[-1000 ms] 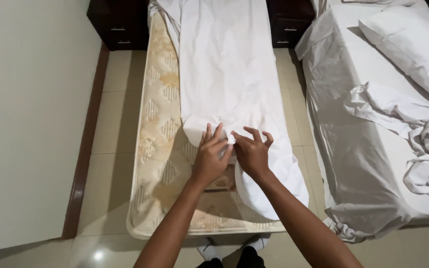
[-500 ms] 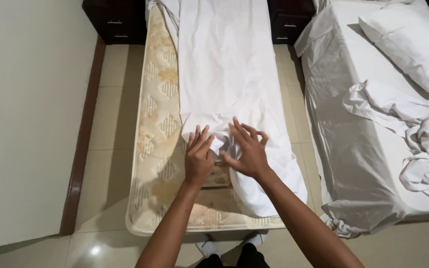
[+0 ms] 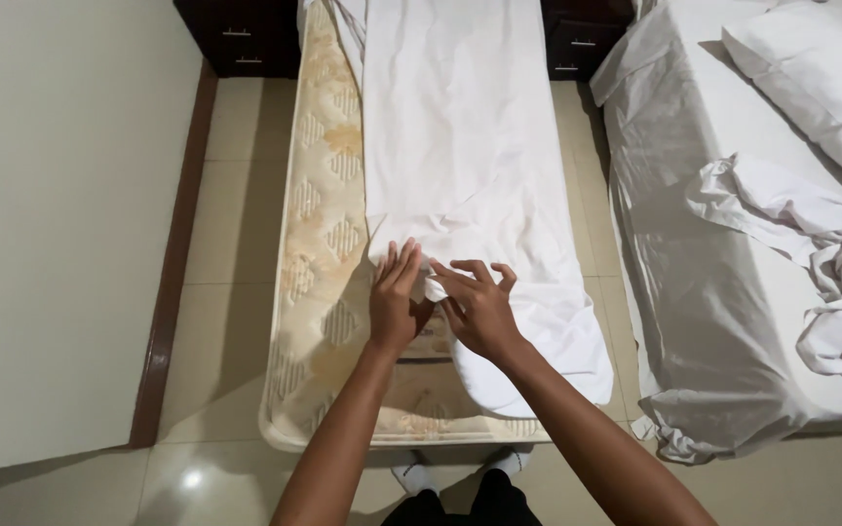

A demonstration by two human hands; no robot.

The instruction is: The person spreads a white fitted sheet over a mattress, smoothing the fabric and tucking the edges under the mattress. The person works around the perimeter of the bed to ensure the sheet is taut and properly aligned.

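White sheet [image 3: 465, 146] lies lengthwise down a bare patterned mattress [image 3: 319, 234], covering its right part and leaving a beige quilted strip along the left edge uncovered. Near the foot end the sheet's edge is bunched and wrinkled, and a rounded fold of it hangs toward the mattress's lower right corner. Left hand [image 3: 394, 297] lies flat, palm down, fingers together and extended, on the sheet's left edge where cloth meets bare mattress. Right hand [image 3: 479, 307] sits just beside it, touching the same bunched spot; its fingers are spread and slightly curled, with thumb and forefinger pinching a small tuck of the cloth. Both forearms reach in from the bottom of the view. Below them show the person's white socks [image 3: 416, 477] on a pale tiled floor [image 3: 231, 244]. To the right, well apart across a narrow gap, stands a second bed [image 3: 713, 321] with a grey-white cover, a pillow [image 3: 811, 78] at its top, and crumpled white linen [image 3: 830, 263]. Dark wooden nightstands [image 3: 241, 39] stand at the head end.
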